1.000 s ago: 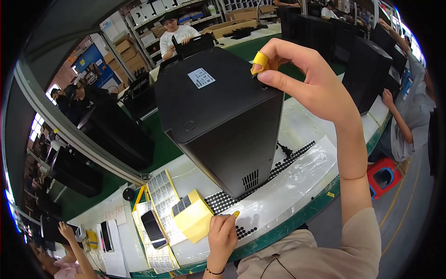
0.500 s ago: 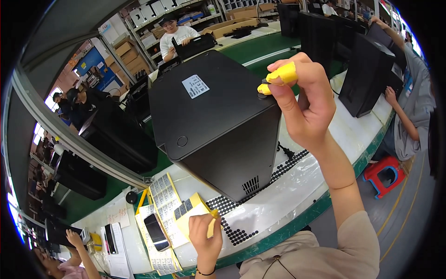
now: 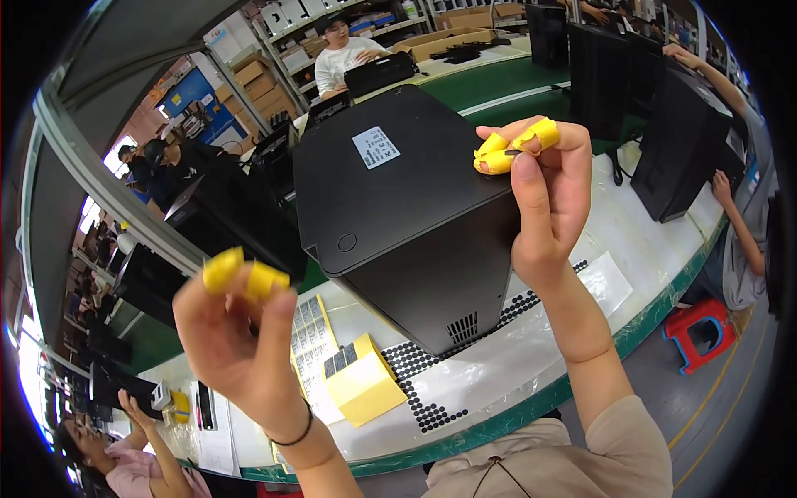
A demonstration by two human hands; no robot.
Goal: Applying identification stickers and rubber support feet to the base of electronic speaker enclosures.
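A black computer case stands tilted on the pale worktop, a white rectangular label on its upper face. Before it lie a yellow pad and sheets of black dot stickers. Both hands pinch empty yellow-capped fingertips; the left hand has risen from the worktop, the right hand hovers at the case's edge.

Matt black metal computer case with paper label, yellow rubbery finger cots, glossy yellow paper pad
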